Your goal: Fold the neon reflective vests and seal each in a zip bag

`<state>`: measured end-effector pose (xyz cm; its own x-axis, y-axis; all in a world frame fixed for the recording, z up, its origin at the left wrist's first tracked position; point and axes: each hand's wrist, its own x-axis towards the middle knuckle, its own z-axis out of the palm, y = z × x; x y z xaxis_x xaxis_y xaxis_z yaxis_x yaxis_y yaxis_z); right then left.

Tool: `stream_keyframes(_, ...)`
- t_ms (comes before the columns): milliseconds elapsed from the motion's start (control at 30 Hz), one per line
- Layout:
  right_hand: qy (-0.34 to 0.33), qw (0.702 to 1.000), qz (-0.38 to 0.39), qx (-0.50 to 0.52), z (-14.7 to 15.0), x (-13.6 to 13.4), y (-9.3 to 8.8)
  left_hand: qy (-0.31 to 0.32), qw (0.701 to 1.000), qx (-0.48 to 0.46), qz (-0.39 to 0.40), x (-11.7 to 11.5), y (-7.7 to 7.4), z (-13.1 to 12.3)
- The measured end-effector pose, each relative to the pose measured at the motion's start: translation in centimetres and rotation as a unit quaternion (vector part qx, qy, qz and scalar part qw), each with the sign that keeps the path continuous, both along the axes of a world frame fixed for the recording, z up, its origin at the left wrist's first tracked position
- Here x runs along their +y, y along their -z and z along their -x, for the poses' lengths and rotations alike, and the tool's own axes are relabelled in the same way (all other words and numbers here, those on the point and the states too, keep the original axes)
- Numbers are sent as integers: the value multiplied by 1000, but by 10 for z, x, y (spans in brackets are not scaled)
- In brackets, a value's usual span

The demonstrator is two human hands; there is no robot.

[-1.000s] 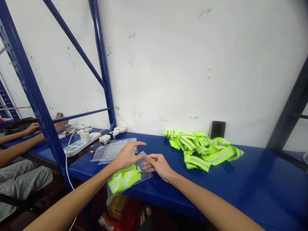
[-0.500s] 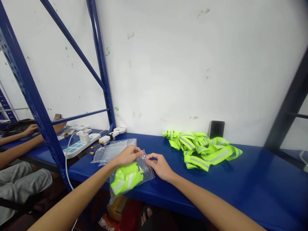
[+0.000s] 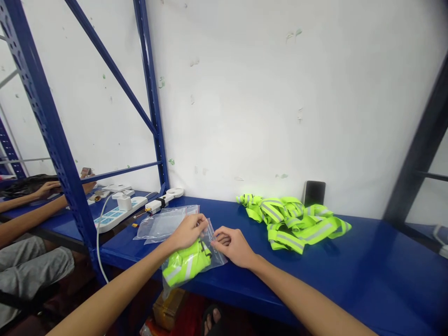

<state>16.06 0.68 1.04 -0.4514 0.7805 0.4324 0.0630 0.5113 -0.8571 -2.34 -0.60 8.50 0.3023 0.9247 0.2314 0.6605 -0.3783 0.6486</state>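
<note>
Tucking in, my right fingers (image 3: pixel 220 239) are pinching the clear zip bag (image 3: pixel 217 259) at its edge while my left hand (image 3: pixel 189 232) is pressing closed-fingered on it; neon reflective fabric (image 3: pixel 185 268) is sitting inside, and unfilled bags (image 3: pixel 163 223) are lying beside it.

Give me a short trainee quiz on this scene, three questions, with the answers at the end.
1. What is inside the clear plastic bag that the left hand and right hand are at?
2. True or false: the right hand is touching the pile of neon yellow reflective straps.
3. Which way from that bag does the flat clear bag lie? A) toward the white power strip, B) toward the pile, C) under the shelf.

Key: 1. A folded neon yellow reflective strap. 2. False. 3. A.
</note>
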Motion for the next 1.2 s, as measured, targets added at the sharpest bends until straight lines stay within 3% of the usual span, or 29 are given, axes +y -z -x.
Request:
stream_keyframes(167, -5, 994, 79, 71, 6, 2, 2, -7, 999, 24, -33, 0, 0, 1)
stream_keyframes(333, -33, 961, 231, 147, 10, 9, 6, -21, 996, 37, -72, 2, 3, 2)
stream_keyframes(433, -45, 947, 281, 146, 8, 11, 6, -9, 996, 41, -76, 1, 5, 2)
stream_keyframes(1200, -38, 936, 313, 158, 8, 11, 3, -16, 993, 54, -103, 2, 12, -5)
